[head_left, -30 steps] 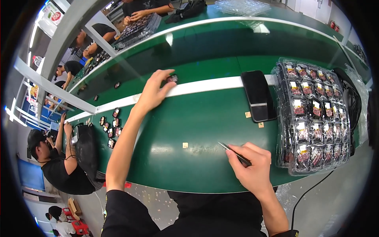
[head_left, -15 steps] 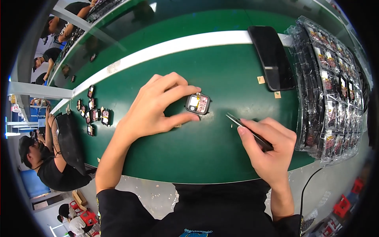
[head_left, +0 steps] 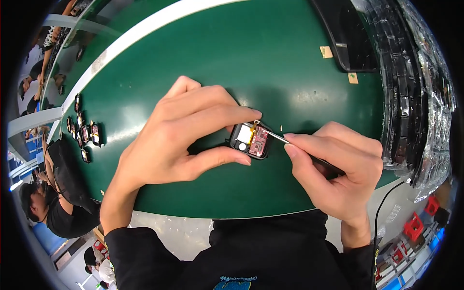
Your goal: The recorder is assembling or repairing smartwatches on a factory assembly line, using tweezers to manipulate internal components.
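A small black watch-like case (head_left: pixel 251 140) lies face-up on the green table, showing a red circuit board, a white block and yellow tape. My left hand (head_left: pixel 188 130) grips it, index finger at its top edge and thumb at its lower side. Held in my right hand (head_left: pixel 338 166) are metal tweezers (head_left: pixel 274 135), their tips at the small metal piece by the case's top edge. Whether the tips grip that piece I cannot tell. A tiny gold-coloured bit (head_left: pixel 281 128) is on the table just right of the case.
Several similar opened cases (head_left: pixel 85 133) are grouped at the left. A black phone (head_left: pixel 345 38) lies at the far right, with tan paper squares (head_left: pixel 326 52) next to it. Stacked clear plastic trays (head_left: pixel 403 96) line the right edge. A co-worker (head_left: pixel 63 208) sits at the left.
My right hand has brought the tweezers left and up to the case's top edge. The case is slightly turned between my left fingers. The whole view has shifted closer.
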Motion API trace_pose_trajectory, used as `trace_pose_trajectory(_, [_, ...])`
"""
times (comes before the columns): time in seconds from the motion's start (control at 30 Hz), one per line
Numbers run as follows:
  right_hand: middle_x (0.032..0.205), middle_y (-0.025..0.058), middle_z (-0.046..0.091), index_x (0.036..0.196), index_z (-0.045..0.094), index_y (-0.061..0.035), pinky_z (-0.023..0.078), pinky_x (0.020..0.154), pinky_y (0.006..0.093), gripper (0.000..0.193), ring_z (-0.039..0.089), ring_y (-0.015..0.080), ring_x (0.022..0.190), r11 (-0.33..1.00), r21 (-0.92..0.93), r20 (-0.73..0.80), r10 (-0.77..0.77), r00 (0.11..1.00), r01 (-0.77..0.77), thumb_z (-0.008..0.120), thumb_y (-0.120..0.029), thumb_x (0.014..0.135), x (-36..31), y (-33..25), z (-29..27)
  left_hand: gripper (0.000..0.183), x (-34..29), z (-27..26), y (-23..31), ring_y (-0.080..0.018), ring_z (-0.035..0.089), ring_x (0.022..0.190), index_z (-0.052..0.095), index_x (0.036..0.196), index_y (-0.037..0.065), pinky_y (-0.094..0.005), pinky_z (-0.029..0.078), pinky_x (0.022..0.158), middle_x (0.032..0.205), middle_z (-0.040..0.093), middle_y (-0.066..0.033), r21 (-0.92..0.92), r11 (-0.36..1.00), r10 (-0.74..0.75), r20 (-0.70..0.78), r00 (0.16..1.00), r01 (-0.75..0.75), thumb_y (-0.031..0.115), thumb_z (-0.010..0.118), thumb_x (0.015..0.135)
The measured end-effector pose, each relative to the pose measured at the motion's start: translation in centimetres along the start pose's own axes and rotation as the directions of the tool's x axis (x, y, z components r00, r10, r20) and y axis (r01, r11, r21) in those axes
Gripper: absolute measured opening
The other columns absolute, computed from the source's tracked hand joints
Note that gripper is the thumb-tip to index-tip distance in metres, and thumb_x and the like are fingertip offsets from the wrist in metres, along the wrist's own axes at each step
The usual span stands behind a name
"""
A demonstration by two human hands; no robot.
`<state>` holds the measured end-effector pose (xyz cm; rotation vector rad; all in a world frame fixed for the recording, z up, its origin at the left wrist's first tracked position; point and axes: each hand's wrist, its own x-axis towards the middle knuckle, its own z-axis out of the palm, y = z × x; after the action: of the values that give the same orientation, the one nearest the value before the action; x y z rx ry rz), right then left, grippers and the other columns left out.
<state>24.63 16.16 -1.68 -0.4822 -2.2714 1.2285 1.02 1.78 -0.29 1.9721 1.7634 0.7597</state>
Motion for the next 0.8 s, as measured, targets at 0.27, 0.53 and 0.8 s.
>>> trace_pose_trajectory(0.27, [0.073, 0.0045, 0.069, 0.1, 0.086, 0.0027, 0.033, 0.048, 0.0233, 0.021, 0.052, 0.0056, 0.053, 0.999, -0.046, -0.036, -0.009, 0.999, 0.007, 0.083, 0.011, 0.081, 0.0, 0.2, 0.8, 0.067, 0.1, 0.0, -0.3, -0.0226, 0.064, 0.082, 0.083, 0.12, 0.0, -0.0362, 0.043, 0.083, 0.094, 0.075, -0.0064, 0.043, 0.999, 0.025, 0.011, 1.0, -0.025, 0.046, 0.093, 0.072])
trace_pose_trajectory(0.53, [0.073, 0.0043, 0.068, 0.103, 0.086, 0.0025, 0.035, 0.047, 0.0235, 0.026, 0.053, 0.0058, 0.054, 0.993, -0.108, -0.04, -0.052, 0.998, 0.048, 0.085, 0.011, 0.078, -0.2, 0.1, 0.5, 0.069, 0.2, -0.2, 0.1, -0.0179, 0.062, 0.074, 0.082, 0.118, 0.001, -0.0336, 0.042, 0.08, 0.091, 0.076, -0.0043, 0.029, 0.997, -0.067, 0.002, 0.998, 0.067, 0.048, 0.096, 0.069])
trace_pose_trajectory(0.8, [0.078, 0.0051, 0.069, 0.106, 0.086, 0.0016, 0.04, 0.049, 0.0228, 0.032, 0.059, 0.0105, 0.056, 0.973, -0.149, -0.066, -0.188, 0.98, 0.176, 0.086, 0.012, 0.075, -0.3, 0.8, 1.1, 0.067, 0.2, -0.1, -0.5, -0.0164, 0.065, 0.076, 0.082, 0.116, 0.002, -0.0323, 0.042, 0.078, 0.095, 0.079, -0.004, 0.047, 0.998, 0.047, -0.016, 0.999, -0.046, 0.048, 0.096, 0.069])
